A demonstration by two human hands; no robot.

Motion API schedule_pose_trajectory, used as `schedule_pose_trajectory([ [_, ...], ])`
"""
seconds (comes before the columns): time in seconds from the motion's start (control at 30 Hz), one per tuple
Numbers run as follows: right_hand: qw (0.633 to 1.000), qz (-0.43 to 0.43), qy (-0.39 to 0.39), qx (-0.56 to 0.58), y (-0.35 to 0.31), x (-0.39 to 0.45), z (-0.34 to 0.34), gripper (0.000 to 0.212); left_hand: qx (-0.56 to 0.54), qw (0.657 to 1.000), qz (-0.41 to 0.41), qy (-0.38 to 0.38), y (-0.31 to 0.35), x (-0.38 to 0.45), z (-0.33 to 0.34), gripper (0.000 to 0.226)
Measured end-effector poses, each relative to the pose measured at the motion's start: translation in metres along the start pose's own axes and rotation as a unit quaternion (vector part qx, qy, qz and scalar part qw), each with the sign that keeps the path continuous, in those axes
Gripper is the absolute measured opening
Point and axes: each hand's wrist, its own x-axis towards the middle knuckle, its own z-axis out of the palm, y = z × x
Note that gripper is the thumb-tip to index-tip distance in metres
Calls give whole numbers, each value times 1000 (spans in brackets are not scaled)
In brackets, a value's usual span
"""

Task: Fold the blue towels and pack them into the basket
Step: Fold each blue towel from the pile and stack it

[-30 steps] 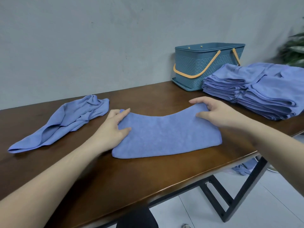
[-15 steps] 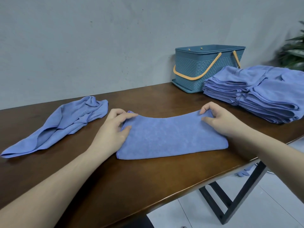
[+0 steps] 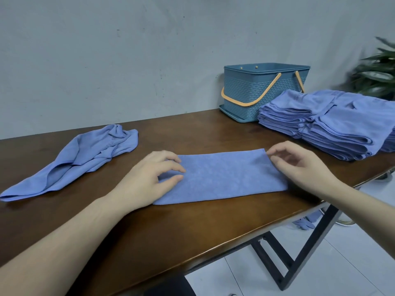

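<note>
Currently folded towel (image 3: 222, 176) lies flat on table (image 3: 192, 227), between both hands. Left hand (image 3: 147, 180) covers its left end, fingers loosely curled on the cloth. Right hand (image 3: 299, 165) at the right edge, fingers spread and relaxed; contact unclear. Basket (image 3: 252, 90) interior hidden; towel stack (image 3: 333, 127) cut off right.

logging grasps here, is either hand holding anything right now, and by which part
Nothing is plainly gripped. The left hand rests its fingertips on the left end of the folded towel; the right hand hovers with curled fingers at its far right corner.
</note>
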Motion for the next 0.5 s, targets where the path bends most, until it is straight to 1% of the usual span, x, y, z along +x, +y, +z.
schedule_pose_trajectory([
  [0.03,999,-26,-36,6,-4,-7,-2,16,-23,999,9,-26,4,-2,1,27],
  [0.07,996,-46,-79,-10,-6,-13,-3,17,-40,998,15,-49,7,-4,2,26],
  [0.13,980,-84,-152,-95,-9,-22,-4,39,-61,995,24,-82,13,-5,6,20],
  [0.17,970,-106,-169,-137,-8,-24,-5,44,-69,993,27,-89,16,-5,7,16],
  [0.2,963,-123,-178,-162,-7,-25,-5,44,-71,993,29,-91,18,-5,7,15],
  [0.27,958,-128,-181,-183,-4,-25,-7,41,-70,992,25,-99,19,-4,5,16],
  [0.33,956,-126,-174,-199,2,-24,-9,42,-73,991,15,-109,19,-5,3,17],
  [0.43,957,-130,-156,-206,11,-24,-9,45,-67,990,3,-126,18,-7,-2,20],
  [0.5,959,-121,-138,-216,13,-24,-10,43,-57,989,2,-139,19,-9,-5,21],
])
